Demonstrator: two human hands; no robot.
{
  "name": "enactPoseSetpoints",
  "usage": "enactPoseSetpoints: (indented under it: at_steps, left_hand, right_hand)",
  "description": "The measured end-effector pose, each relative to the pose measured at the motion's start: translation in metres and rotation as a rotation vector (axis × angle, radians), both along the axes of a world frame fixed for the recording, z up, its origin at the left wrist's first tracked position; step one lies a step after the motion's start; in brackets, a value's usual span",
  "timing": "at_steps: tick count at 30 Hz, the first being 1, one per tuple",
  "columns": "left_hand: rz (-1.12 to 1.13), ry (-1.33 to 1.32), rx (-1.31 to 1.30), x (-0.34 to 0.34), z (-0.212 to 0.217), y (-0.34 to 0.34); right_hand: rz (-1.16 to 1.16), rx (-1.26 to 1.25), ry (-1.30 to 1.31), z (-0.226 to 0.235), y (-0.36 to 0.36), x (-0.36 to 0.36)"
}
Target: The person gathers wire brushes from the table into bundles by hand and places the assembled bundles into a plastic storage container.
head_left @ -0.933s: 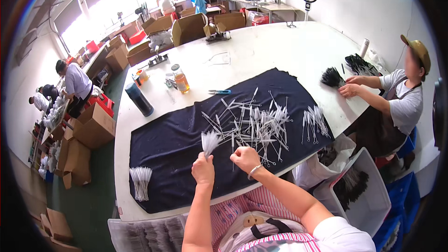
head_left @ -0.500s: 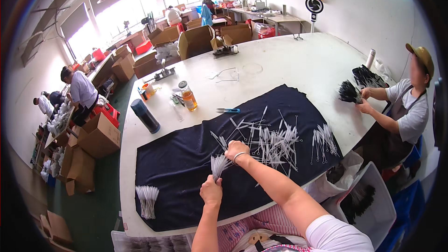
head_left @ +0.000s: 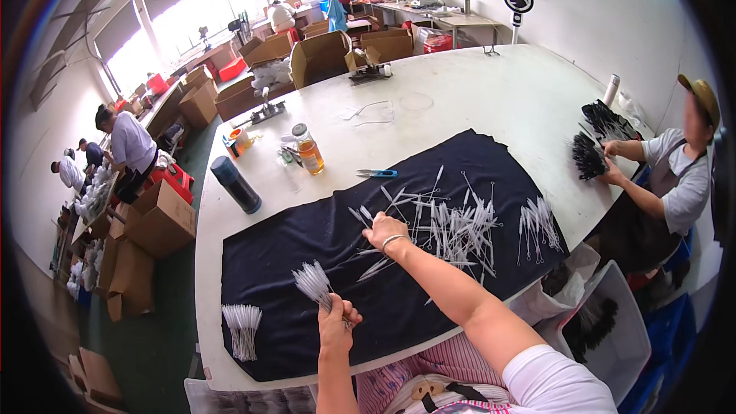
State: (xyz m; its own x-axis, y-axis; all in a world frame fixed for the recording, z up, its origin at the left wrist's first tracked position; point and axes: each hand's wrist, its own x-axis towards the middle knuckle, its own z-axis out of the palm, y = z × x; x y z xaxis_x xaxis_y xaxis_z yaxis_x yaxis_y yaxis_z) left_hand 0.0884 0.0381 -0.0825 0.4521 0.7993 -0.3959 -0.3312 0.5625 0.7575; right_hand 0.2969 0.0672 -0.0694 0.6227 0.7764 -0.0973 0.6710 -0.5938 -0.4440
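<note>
My left hand (head_left: pixel 337 323) is closed around the lower ends of a bundle of small white wire brushes (head_left: pixel 313 282), bristles fanning up and to the left. Farther out, my right hand (head_left: pixel 387 232) is closed at the left edge of a scattered pile, pinching at a couple of small white brushes (head_left: pixel 359 216); the fingertips are partly hidden. The loose pile (head_left: pixel 460 231) of white brushes with looped wire ends spreads to its right. A neat bundle (head_left: pixel 242 331) of white brushes lies at the dark cloth's (head_left: pixel 284 261) left end, another loose group (head_left: pixel 538 228) at its right.
Blue-handled thread snips (head_left: pixel 377 173), a dark bottle (head_left: pixel 235 185), a jar of amber liquid (head_left: pixel 307 150) and tape (head_left: pixel 240 138) are on the white table (head_left: pixel 475 92). At the right a co-worker (head_left: pixel 675 176) holds black brushes (head_left: pixel 589 155). Cartons (head_left: pixel 159 215) stand left.
My left hand has moved left and slightly down with its bundle, which now tilts left. My right hand has moved up, away from the bundle. The co-worker's black brushes have shifted right.
</note>
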Motion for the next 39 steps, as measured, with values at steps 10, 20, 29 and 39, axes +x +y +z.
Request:
enactPoseSetpoints:
  at_steps: [10,20,29,39]
  left_hand:
    - [0.215,0.27,0.513,0.0,0.022,-0.013]
    - [-0.156,-0.181,-0.5,-0.012,0.0,-0.018]
    - [0.371,0.678,0.959,-0.024,-0.009,-0.03]
    - [-0.538,1.217,1.044,0.004,-0.002,-0.004]
  right_hand:
    - [0.086,0.517,1.01,0.007,-0.034,-0.003]
    - [0.54,0.806,-0.021,-0.007,-0.094,-0.068]
    - [-0.097,0.657,0.359,-0.021,-0.155,-0.089]
    - [0.459,0.461,0.167,-0.035,-0.131,-0.026]
